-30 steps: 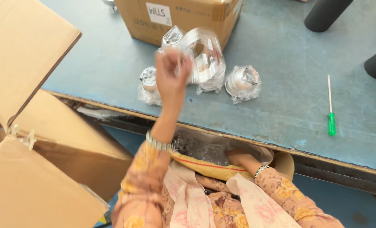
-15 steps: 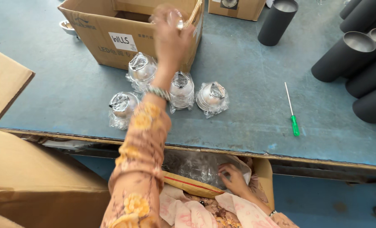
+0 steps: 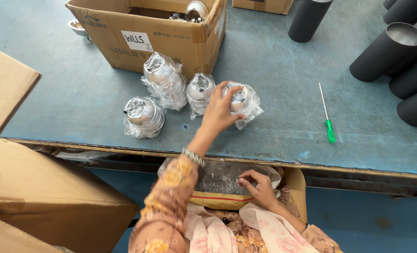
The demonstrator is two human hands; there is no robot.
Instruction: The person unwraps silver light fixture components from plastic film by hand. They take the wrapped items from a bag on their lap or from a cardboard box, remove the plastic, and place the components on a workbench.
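Four bagged silver cups on blue table (image 3: 77, 84), near open box (image 3: 171, 42). From left: lone cup (image 3: 143, 116), stacked bundle (image 3: 164, 79), third (image 3: 200, 91). Left hand (image 3: 218, 112) curled around fourth cup (image 3: 241, 99), holding it by side. Likely light, thin, dentable; plastic slippery, so grip body. Right hand (image 3: 260, 187) low, fingers pinching clear bag (image 3: 218, 178) in lap box. Green screwdriver (image 3: 328, 117) farther right.

The open cardboard box (image 3: 171, 40) at 12 o'clock is cut by the top edge, contents mostly hidden. Black tubes (image 3: 405, 61) at 2 o'clock are cropped at the right edge. Bagged parts (image 3: 218, 178) under the right hand (image 3: 260, 187) can't be made out.
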